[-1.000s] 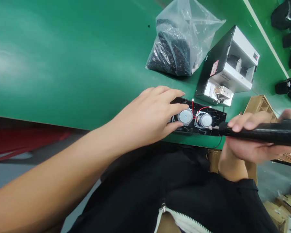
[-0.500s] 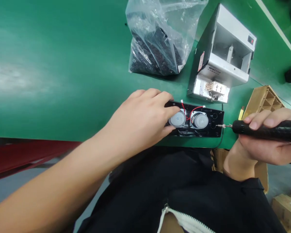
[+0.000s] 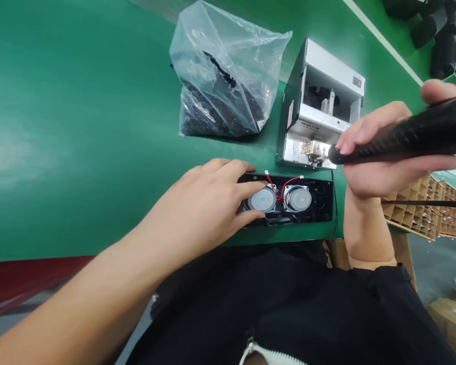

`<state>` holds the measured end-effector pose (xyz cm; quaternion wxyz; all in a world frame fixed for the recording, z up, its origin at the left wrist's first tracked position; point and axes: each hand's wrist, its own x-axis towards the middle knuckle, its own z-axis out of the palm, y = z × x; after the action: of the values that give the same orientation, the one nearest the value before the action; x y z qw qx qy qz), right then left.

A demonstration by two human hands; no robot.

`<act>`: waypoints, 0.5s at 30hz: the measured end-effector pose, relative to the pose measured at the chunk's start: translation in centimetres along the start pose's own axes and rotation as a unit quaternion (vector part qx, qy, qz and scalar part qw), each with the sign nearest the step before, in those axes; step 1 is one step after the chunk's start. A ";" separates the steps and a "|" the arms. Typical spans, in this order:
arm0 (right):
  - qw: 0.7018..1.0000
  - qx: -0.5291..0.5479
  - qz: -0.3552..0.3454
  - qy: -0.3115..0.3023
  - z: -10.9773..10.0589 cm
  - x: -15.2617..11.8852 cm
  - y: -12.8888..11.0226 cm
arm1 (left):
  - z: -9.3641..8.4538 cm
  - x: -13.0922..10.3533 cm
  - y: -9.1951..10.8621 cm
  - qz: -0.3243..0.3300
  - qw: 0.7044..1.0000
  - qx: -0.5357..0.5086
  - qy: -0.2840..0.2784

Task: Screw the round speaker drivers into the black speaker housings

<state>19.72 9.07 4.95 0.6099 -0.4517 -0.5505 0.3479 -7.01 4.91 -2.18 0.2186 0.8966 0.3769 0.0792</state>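
Note:
A black speaker panel [image 3: 311, 215] lies on the green table, with two round grey speakers [image 3: 299, 198] and red wires with white plugs. Gripping the panel's left end is my left hand [image 3: 216, 197], its thumb and fingers around the left speaker [image 3: 262, 199]. My right hand [image 3: 380, 147] is wrapped round a black electric screwdriver [image 3: 410, 133]. The screwdriver's tip is at the small metal outlet on the front of a silver and black machine [image 3: 327, 121]. Whether a screw is on the tip cannot be made out.
Behind the panel stands a clear plastic bag [image 3: 228, 101] of black parts. Divided cardboard trays [image 3: 414, 210] with small parts are at the right, below my right forearm. Black objects [image 3: 437, 35] lie at the far right. A dark cable runs beside the panel.
The screwdriver in my right hand has moved from the panel's right end up to the machine's front. My left hand still holds the panel. The view has shifted, showing more of the cardboard trays.

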 end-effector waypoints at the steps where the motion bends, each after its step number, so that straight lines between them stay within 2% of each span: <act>1: 0.997 -0.008 -0.072 0.027 0.3 0.1 0.5 | 0.1 0.0 0.1 -0.001 1.000 -0.004 0.005; 3: 0.985 0.004 -0.165 0.049 0.5 0.1 0.9 | 0.2 0.0 0.3 -0.003 1.000 -0.013 0.014; 4: 0.983 -0.002 -0.181 0.033 0.6 0.1 0.8 | 0.3 -0.1 0.3 -0.004 1.000 -0.015 0.016; 7: 0.983 -0.063 -0.173 0.012 0.7 -0.1 0.0 | 0.7 -0.1 0.3 -0.010 1.000 -0.022 0.018; 10: 0.978 -0.108 -0.160 0.083 1.1 -0.2 -1.0 | 0.9 -0.1 0.3 -0.022 0.999 -0.039 0.026; 12: 0.974 -0.101 -0.165 0.117 1.4 -0.2 -1.3 | 1.0 0.0 0.2 -0.024 0.998 -0.048 0.029; 15: 0.978 -0.058 -0.177 0.093 1.3 0.1 -1.0 | 1.1 0.0 0.2 -0.022 0.998 -0.051 0.026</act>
<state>18.38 9.05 5.90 0.6833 -0.4118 -0.5818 0.1582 -6.56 4.46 -3.05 0.2558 0.8732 0.3979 0.1171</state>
